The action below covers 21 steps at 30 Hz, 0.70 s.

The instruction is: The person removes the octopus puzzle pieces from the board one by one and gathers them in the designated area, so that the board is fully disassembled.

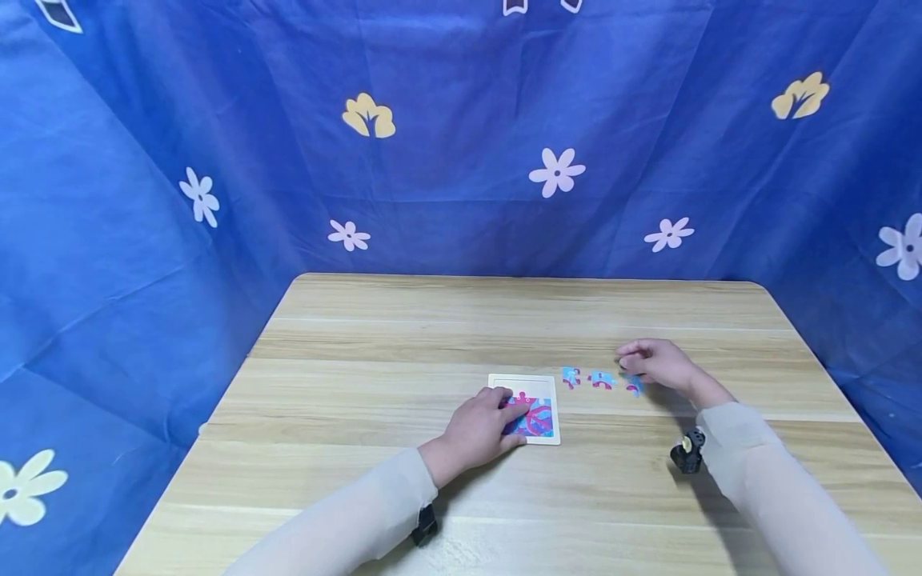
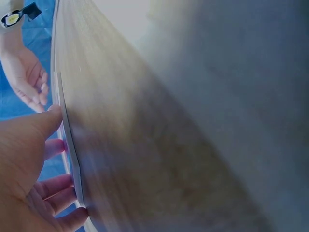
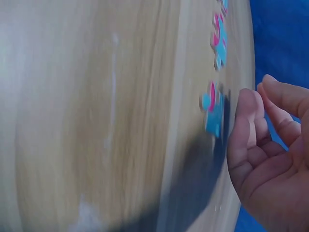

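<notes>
A square jigsaw puzzle tray with a pale rim lies on the table, its lower part filled with pink and blue pieces. My left hand holds it from the left, thumb at the near edge, fingers over the left side and the picture. In the left wrist view the same hand has its fingertips along the tray's edge. Three loose puzzle pieces lie right of the tray: one piece, a middle piece and a right piece. My right hand hovers by the right piece, fingers loosely bent, nothing between them.
The wooden table has rounded far corners. A blue curtain with white flowers and yellow shapes hangs behind and at both sides. A black wrist camera is strapped at the right sleeve, and another camera at the left.
</notes>
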Available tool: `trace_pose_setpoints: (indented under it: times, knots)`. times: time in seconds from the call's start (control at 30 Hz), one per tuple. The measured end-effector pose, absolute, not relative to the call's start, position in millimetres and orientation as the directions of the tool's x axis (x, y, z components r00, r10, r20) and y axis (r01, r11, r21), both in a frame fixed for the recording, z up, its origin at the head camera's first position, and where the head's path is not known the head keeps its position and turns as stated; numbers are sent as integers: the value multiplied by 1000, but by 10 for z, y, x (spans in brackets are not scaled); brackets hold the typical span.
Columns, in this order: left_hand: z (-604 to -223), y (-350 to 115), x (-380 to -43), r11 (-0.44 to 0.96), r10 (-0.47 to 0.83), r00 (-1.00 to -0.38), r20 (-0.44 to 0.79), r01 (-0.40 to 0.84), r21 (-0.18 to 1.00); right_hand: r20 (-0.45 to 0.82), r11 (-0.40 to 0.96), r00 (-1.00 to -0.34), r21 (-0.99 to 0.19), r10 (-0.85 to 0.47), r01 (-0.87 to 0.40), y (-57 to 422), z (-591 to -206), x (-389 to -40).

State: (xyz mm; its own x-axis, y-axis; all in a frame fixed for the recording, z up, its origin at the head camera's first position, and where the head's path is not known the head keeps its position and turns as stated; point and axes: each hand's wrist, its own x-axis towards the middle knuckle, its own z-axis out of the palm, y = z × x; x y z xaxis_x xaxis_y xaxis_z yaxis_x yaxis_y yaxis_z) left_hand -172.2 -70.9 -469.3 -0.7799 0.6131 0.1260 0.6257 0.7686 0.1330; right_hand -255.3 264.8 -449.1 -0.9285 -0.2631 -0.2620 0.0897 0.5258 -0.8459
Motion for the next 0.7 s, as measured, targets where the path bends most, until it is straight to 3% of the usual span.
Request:
trace_pose_setpoints:
  times: [0.33,0.7]
  knots:
    - [-4713,-720,-1703,766,609,-784,124,621,167,-135,426,-934,-905,-330,-19,2271,-4600,-2493]
    - [-4749,-778,-1680,728,630,-761,155,648,221,-158,394,-912,-919,-380,-5,1830,-4648,-2386]
